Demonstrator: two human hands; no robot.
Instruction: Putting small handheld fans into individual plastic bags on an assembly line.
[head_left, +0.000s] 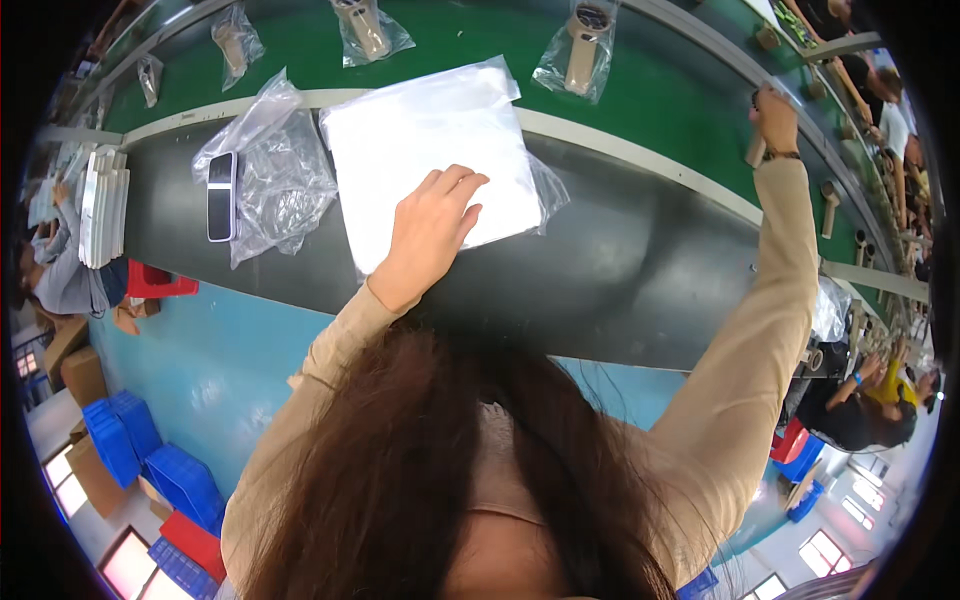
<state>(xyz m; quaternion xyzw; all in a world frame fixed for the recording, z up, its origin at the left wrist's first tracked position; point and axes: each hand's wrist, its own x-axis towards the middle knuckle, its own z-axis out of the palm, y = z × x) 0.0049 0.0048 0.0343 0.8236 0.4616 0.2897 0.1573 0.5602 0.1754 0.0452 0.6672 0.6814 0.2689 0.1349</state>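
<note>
My left hand (425, 240) rests on a stack of white plastic bags (420, 130), its fingers slightly bent and apart, holding nothing. To the far right, my right arm stretches over the green conveyor belt (660, 125). There my right hand (777, 122) is closed around a beige handheld device (755, 150); its handle shows below the fingers, and the rest is hidden. Beyond the stack, a similar device with a round dark head (580, 55) lies on the belt in a clear bag.
Crumpled clear bags (285, 170) and a phone (221, 197) lie left of the stack on the dark worktable (600, 270). More bagged devices (365, 30) are on the belt. White flat packs (103, 205) stand at the table's left end. Blue crates (185, 485) sit on the floor; people work at both sides.
</note>
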